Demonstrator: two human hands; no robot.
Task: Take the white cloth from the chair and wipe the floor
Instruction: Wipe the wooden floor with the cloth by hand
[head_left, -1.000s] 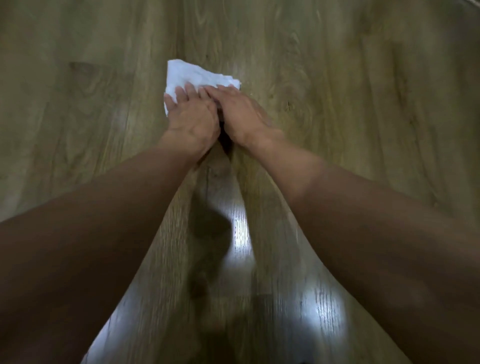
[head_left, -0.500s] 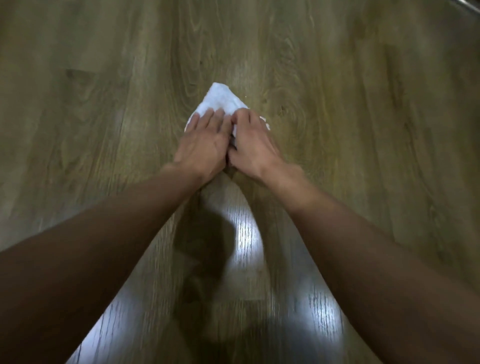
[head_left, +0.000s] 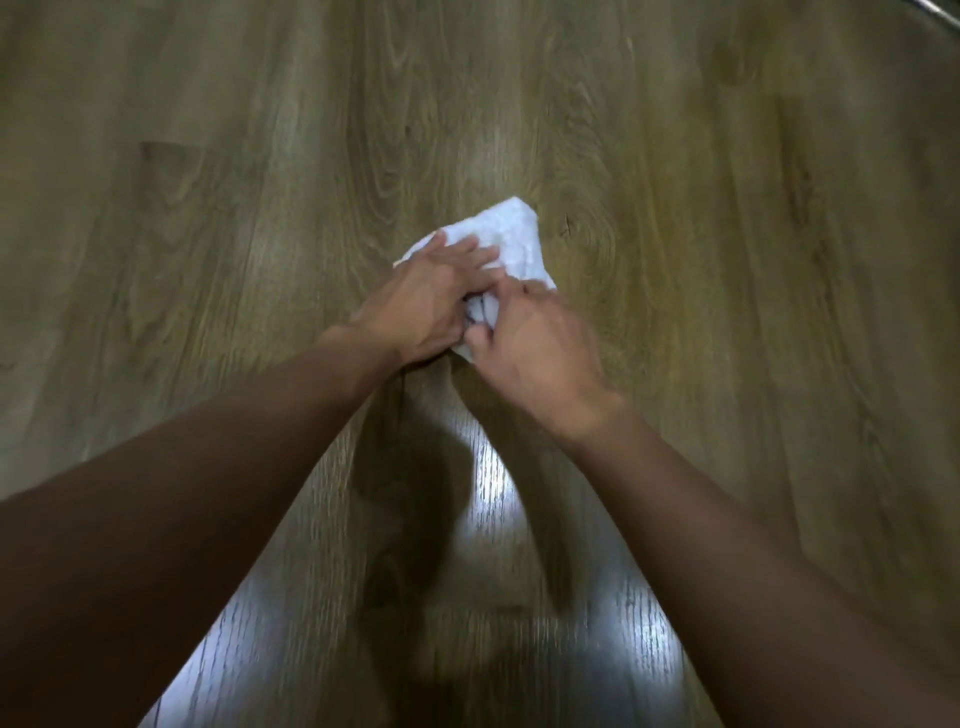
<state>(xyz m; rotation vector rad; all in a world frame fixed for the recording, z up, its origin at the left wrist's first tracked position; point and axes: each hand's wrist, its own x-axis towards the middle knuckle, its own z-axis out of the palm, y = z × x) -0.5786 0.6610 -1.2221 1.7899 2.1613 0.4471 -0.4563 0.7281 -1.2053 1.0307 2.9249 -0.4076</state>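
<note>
The white cloth (head_left: 514, 234) lies bunched on the wooden floor (head_left: 208, 234), its far corner sticking out beyond my fingers. My left hand (head_left: 426, 301) presses flat on the cloth's left side. My right hand (head_left: 540, 353) sits just nearer and to the right, its fingers curled around the cloth's near edge. Both hands touch each other over the cloth, and most of the cloth is hidden beneath them. The chair is not in view.
Wood-grain floor fills the view, with bright light reflections (head_left: 493, 499) between my forearms. A thin metal edge (head_left: 940, 10) shows at the top right corner.
Both hands have slid the cloth toward me and to the right across the floor. The right hand went from flat to gripping the cloth's near edge.
</note>
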